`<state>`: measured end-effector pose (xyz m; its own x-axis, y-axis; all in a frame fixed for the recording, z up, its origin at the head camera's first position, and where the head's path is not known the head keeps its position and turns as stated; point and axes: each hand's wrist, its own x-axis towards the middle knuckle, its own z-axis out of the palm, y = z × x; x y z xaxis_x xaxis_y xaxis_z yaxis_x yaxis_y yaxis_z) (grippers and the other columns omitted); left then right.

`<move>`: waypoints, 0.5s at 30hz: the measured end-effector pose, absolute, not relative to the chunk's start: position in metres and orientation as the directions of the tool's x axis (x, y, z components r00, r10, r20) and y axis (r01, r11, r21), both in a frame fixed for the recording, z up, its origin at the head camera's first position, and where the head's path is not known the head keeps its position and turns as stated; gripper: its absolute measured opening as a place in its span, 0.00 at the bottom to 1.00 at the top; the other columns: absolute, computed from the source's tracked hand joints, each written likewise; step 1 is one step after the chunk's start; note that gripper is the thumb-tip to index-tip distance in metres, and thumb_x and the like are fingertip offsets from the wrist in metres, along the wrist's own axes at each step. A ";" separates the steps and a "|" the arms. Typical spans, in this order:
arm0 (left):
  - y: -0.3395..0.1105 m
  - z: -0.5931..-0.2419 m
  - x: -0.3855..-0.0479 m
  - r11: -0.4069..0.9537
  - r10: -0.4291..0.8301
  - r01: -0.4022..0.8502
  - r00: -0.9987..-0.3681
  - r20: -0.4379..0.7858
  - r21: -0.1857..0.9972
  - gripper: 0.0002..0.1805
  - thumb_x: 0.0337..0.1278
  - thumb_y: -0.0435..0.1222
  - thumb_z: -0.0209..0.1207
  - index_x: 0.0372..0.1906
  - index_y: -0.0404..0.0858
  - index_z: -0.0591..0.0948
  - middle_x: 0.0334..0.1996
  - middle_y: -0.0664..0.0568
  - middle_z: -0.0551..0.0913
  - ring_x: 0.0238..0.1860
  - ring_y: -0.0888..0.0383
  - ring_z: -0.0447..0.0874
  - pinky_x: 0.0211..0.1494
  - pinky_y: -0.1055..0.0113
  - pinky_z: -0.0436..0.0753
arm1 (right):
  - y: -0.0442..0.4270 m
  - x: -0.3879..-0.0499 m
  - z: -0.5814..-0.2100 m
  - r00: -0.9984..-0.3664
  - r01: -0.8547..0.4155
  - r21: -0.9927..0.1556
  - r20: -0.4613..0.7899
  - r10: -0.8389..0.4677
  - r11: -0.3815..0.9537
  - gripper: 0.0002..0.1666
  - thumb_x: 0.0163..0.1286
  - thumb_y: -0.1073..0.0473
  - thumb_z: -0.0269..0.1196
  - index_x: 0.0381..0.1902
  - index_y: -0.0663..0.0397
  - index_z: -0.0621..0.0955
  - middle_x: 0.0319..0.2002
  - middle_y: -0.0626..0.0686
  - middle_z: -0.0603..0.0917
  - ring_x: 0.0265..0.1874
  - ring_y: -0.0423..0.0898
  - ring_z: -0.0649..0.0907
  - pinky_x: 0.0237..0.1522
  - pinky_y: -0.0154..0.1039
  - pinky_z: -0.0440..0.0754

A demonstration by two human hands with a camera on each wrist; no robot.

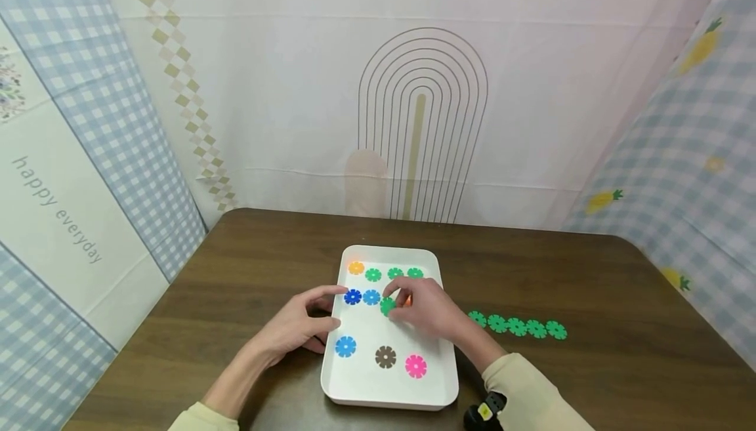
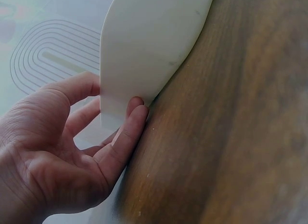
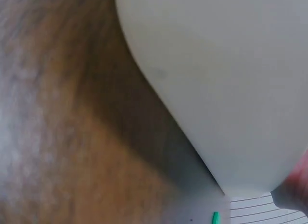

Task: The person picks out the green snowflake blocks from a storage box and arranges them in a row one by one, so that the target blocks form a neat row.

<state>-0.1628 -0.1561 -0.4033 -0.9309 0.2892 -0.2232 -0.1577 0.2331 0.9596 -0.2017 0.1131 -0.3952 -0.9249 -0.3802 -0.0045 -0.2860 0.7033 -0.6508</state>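
Observation:
A white tray (image 1: 366,388) holds flower-shaped discs. My right hand (image 1: 426,307) reaches over its right side and pinches a green disc (image 1: 386,306) between thumb and fingers, beside a light blue disc (image 1: 371,297) and a dark blue disc (image 1: 352,297). On the tray's left wall, my left hand (image 1: 295,326) rests with its thumb and fingers against the rim; the left wrist view shows that hand (image 2: 62,142) touching the outside of the white wall (image 2: 149,46). In the right wrist view the tray wall (image 3: 216,79) hides most of the right hand.
An orange disc (image 1: 356,267) and several green ones lie along the tray's far end. Nearer are a light blue disc (image 1: 345,346), a brown one (image 1: 386,357) and a pink one (image 1: 416,366). Right of the tray, several green discs (image 1: 516,327) form a row on the brown table (image 1: 590,273).

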 end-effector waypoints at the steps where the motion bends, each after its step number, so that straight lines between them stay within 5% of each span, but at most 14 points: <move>1: -0.156 -0.403 -0.163 0.234 0.290 -0.157 -0.931 -0.223 0.960 0.35 0.64 0.32 0.66 0.76 0.44 0.74 0.59 0.35 0.77 0.32 0.51 0.88 0.35 0.54 0.92 | 0.114 -0.202 -0.395 -0.928 -0.278 -0.663 -0.003 -0.374 0.695 0.16 0.65 0.62 0.76 0.49 0.43 0.88 0.32 0.44 0.82 0.35 0.45 0.78 0.34 0.36 0.78; 15: -0.156 -0.404 -0.162 0.216 0.305 -0.137 -0.931 -0.200 0.967 0.35 0.62 0.32 0.66 0.75 0.42 0.74 0.56 0.35 0.77 0.30 0.51 0.88 0.34 0.54 0.92 | 0.124 -0.212 -0.385 -0.936 -0.158 -0.867 -0.021 -0.351 0.473 0.14 0.64 0.61 0.76 0.49 0.52 0.90 0.30 0.51 0.90 0.23 0.43 0.77 0.26 0.34 0.73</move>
<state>-0.1623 -0.1560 -0.4044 -0.9312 0.3046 -0.2002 -0.1370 0.2165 0.9666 -0.2117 0.1237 -0.3850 -0.9360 -0.3513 -0.0211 -0.1581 0.4734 -0.8665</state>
